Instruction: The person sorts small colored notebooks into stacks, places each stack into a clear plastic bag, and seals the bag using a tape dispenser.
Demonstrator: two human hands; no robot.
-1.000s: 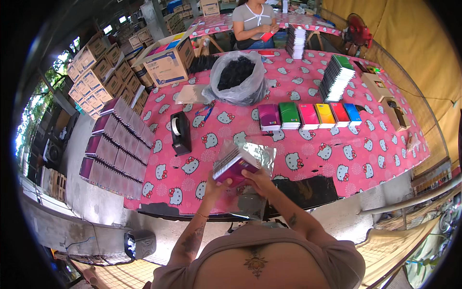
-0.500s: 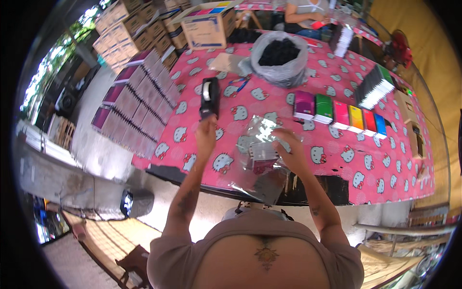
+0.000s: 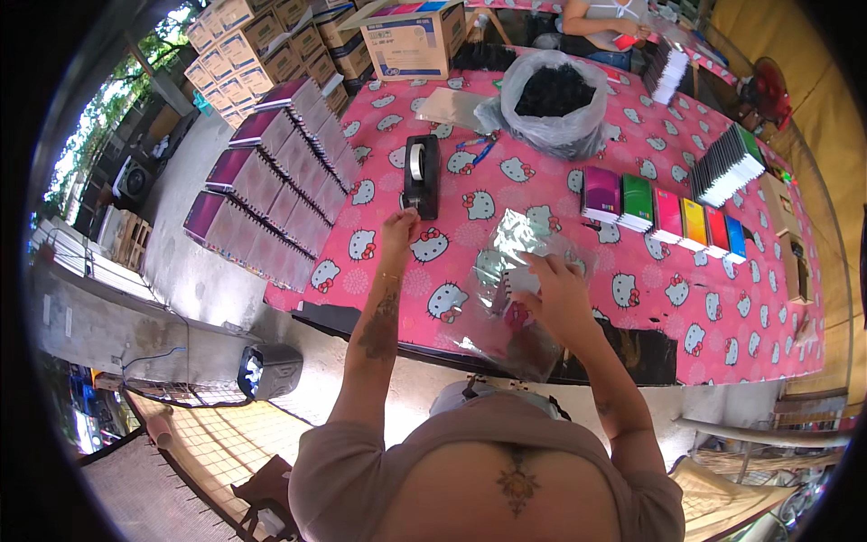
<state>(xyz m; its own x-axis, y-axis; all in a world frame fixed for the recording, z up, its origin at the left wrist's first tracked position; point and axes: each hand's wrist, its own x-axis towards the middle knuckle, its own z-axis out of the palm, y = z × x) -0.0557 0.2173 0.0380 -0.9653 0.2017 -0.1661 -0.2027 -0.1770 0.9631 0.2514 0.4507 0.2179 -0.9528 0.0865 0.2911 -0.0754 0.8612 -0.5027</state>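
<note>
At the front end of a black tape dispenser (image 3: 432, 185), my left hand (image 3: 398, 231) has its fingers pinched together. Whatever strip lies between those fingertips is too small to see. A clear plastic bag (image 3: 533, 354) lies near the table's front edge, shiny and crinkled. Inside it is a small spiral notebook (image 3: 518, 285) with a pale face, partly covered by my fingers. My right hand (image 3: 562, 291) grips the bagged notebook from its right side, fingers curved over the top and thumb on the pale face.
Tall stacks of purple spiral notebooks (image 3: 262, 172) stand on the left. A row of coloured notebooks (image 3: 637, 200) is at the right, near a black-edged stack (image 3: 728, 168). A plastic-lined bin (image 3: 553, 104), pens (image 3: 483, 152) and a cardboard box (image 3: 414, 45) sit farther back. Another person (image 3: 603, 23) works across the table.
The view has shifted, so the table appears farther right. My left hand stays at the dispenser's front. My right hand's fingers have curled more over the bagged notebook.
</note>
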